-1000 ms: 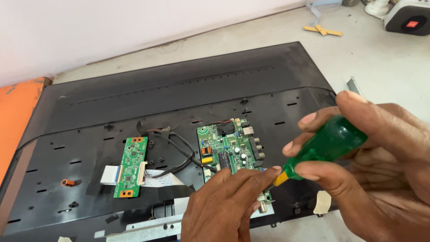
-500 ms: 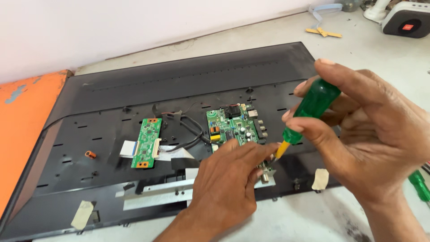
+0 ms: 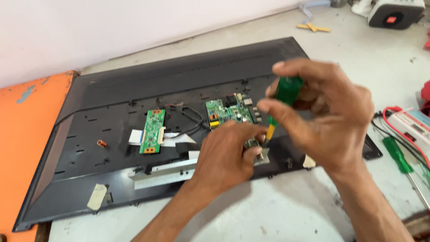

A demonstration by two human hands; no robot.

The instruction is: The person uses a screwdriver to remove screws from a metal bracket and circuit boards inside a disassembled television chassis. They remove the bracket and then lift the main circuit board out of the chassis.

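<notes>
One black television back panel (image 3: 134, 94) lies flat on the grey work surface (image 3: 286, 210), carrying two green circuit boards: a larger main board (image 3: 226, 112) near its middle and a smaller narrow board (image 3: 152, 131) to the left of it, with dark cables (image 3: 190, 123) running between them. Two green-handled screwdrivers are in view: one in use and a second screwdriver (image 3: 397, 154) lying on the surface at the right, beside a white device with red and black leads (image 3: 410, 125). The right hand (image 3: 327, 116) is closed around the green handle of the screwdriver in use (image 3: 286, 92), held upright, its yellow collar and tip pointing down at the lower edge of the main board. The left hand (image 3: 228, 154) rests on the panel with fingers curled, fingertips (image 3: 251, 154) pressing at the board's lower corner, just beside the screwdriver tip. An orange surface (image 3: 27, 134) borders the panel on the left.
</notes>
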